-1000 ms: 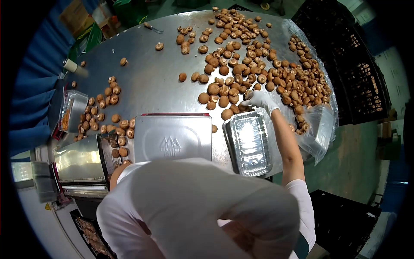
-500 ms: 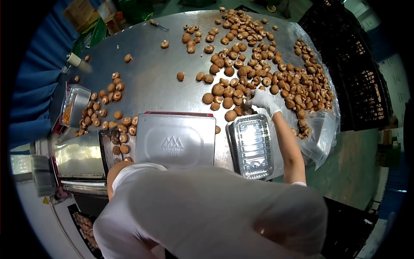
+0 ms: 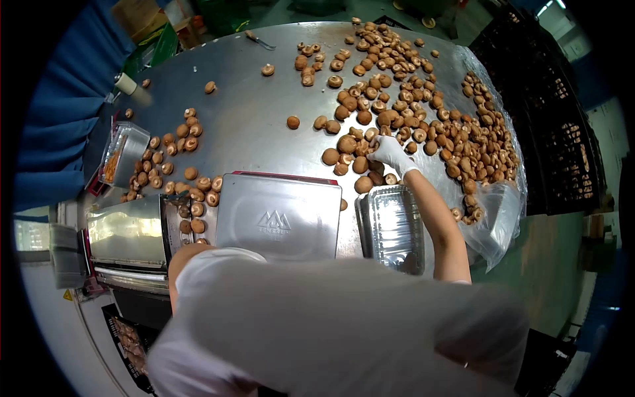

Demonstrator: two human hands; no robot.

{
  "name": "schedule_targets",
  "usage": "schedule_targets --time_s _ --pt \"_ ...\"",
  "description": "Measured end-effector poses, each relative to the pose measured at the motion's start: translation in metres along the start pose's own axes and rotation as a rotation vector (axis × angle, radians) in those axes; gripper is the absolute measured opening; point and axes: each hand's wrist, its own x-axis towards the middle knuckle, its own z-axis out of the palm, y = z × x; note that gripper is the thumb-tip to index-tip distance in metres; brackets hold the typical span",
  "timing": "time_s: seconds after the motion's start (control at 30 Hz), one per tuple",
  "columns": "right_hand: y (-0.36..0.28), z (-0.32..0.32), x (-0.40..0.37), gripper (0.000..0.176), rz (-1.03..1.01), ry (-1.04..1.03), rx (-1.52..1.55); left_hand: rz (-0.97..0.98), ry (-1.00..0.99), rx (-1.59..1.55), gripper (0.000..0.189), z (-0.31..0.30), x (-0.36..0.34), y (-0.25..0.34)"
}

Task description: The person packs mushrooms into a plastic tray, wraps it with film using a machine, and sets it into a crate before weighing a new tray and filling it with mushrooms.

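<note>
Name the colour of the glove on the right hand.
The glove is white, seen best in the head view.

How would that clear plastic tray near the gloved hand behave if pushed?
The clear tray looks thin, so it is probably light and easily dented. Its ridged sides may stiffen it somewhat. Being broad and low, it would likely slide, not roll.
</note>
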Motion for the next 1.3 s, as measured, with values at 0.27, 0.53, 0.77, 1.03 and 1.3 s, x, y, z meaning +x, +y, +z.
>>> schedule_targets --time_s 0.27,0.53,0.77,1.03,1.3 --pt "-0.041 -0.003 -0.019 0.052 -0.125 0.040 -0.258 0.044 0.064 0.118 0.029 -0.001 -0.013 0.016" --pt "-0.072 0.009 -0.013 0.056 -0.385 0.220 -0.423 0.387 0.704 0.438 0.030 -0.054 -0.049 0.026" --pt "-0.075 0.015 0.012 0.045 -0.306 0.143 -0.388 -0.037 1.305 1.086 0.027 -0.155 -0.069 0.006" --pt "-0.035 -0.061 -0.051 0.064 -0.062 0.066 1.125 -1.131 0.895 1.778 0.034 -0.270 -0.101 -0.073" --pt "0.060 -0.030 -0.085 0.054 -0.481 -0.115 2.566 -1.279 0.685 1.942 0.025 -0.335 -0.092 -0.140"
